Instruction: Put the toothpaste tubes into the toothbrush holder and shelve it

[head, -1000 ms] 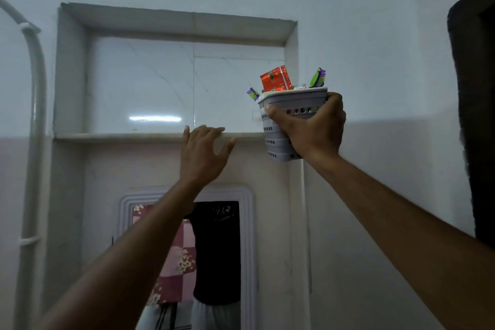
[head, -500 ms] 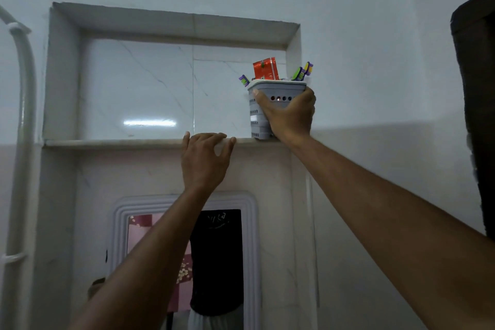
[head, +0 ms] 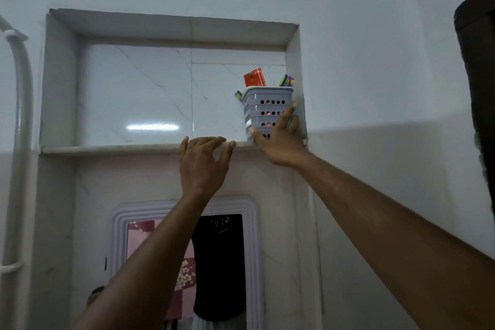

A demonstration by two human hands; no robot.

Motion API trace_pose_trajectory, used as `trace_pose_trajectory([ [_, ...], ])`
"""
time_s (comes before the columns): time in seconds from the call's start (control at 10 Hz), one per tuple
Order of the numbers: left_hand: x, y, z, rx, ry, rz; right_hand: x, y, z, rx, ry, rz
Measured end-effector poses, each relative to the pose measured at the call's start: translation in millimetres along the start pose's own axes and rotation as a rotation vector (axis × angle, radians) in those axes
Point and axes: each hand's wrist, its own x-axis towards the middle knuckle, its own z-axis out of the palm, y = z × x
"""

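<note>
The grey perforated toothbrush holder (head: 265, 110) stands on the marble shelf (head: 107, 148), in the right corner of the wall niche. A red toothpaste tube (head: 254, 77) sticks out of its top. Green-and-purple ends (head: 286, 80) show at its right rim and a purple one (head: 238, 94) at its left. My right hand (head: 278, 142) is low on the holder's front, thumb at its left bottom and fingers stretched up its right side by the niche wall. My left hand (head: 202, 166) lies flat on the wall, fingertips hooked over the shelf edge.
The niche left of the holder holds nothing. Below the shelf hangs a mirror (head: 184, 262) in a white frame, showing a person in a dark shirt. A white pipe (head: 21, 115) runs down the left wall. A dark door frame (head: 479, 88) stands at the right edge.
My right hand carried the holder up and left from beside the niche and set it down in the shelf's right corner. Its grip slid lower and loosened. The left hand stayed on the ledge.
</note>
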Motion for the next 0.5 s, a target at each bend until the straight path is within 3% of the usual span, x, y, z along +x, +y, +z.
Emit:
trace_pose_trajectory([
  [0.2, 1, 2, -2, 0.009, -0.041, -0.004, -3, 2, 0, -0.031, -0.036, -0.013],
  [0.3, 2, 4, -7, 0.005, -0.082, -0.006, -13, 5, 0, -0.058, 0.068, -0.075],
  [0.4, 4, 3, -15, -0.006, -0.15, -0.001, -38, 9, 9, -0.014, 0.322, -0.217],
  [0.5, -3, 4, -24, -0.047, -0.143, 0.019, -66, 10, 17, 0.099, 0.412, -0.292],
])
